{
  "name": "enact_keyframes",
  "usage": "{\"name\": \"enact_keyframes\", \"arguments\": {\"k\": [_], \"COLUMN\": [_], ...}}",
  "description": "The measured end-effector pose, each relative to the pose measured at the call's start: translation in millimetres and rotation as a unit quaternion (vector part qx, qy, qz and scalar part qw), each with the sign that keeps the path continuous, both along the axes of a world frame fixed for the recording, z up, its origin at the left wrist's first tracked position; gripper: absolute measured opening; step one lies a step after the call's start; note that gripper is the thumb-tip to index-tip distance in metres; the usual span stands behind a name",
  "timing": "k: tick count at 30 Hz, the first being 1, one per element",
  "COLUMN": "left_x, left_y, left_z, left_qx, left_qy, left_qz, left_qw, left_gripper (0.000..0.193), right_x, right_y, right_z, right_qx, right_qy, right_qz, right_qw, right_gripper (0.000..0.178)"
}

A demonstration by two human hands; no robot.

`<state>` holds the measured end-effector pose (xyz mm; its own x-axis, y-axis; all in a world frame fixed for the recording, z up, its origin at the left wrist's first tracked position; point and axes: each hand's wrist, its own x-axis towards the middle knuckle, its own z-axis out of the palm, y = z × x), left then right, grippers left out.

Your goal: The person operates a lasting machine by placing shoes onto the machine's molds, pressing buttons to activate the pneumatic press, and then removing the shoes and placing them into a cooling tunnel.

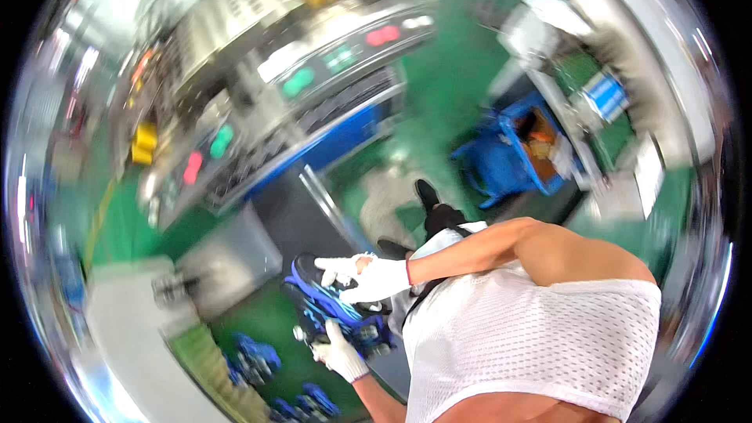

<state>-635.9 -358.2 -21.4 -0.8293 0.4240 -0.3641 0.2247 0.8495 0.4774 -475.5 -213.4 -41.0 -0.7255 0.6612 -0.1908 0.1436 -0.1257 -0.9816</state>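
"What do the hands have?"

"The gloved left hand [341, 354] looks closed around the lower edge of a shoe-like bundle [313, 294], thumb on top. The gloved right hand [372, 278] lies over the upper part with fingers partly spread; whether it grips, I cannot tell."

"Where's that from the machine [352, 51]?"

"On its near side, well apart from it, in front of the person's white top [533, 337]."

"How far along, then?"

"Partway, I'd judge: the bundle is in hand and being handled, but nothing marks it as finished. What's left on it, the blur hides."

"And its looks?"

"Black with bright blue edging and paler blue streaks, with a small round silvery piece at its lower left. It could be one item or a pair."

"Anything past it?"

"Two similar blue-and-black clusters, one [254, 356] and another [305, 403], lie low on the machine's near side; done or waiting, I cannot say. Farther out, right of the machine, stands a blue bin [489, 164]."
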Motion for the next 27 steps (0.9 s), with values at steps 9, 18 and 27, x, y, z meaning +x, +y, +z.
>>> {"name": "enact_keyframes", "arguments": {"k": [9, 18, 27], "left_x": [258, 640, 823], "left_y": [186, 316, 365], "left_z": [113, 78, 49], "left_qx": [0.175, 0.236, 0.144], "left_qy": [-0.132, -0.287, -0.264], "left_qz": [-0.513, -0.784, -0.849], "left_qw": [0.830, 0.496, 0.435], "left_gripper": [0.076, 0.078, 0.084], "right_x": [346, 576, 783], "right_y": [-24, -83, -25], "right_z": [151, 147, 56], "right_qx": [0.037, 0.102, -0.039], "right_qy": [-0.016, -0.358, -0.619], "right_qz": [-0.563, -0.836, -0.740], "right_qw": [0.826, 0.404, 0.260], "right_gripper": [0.047, 0.054, 0.066]}}
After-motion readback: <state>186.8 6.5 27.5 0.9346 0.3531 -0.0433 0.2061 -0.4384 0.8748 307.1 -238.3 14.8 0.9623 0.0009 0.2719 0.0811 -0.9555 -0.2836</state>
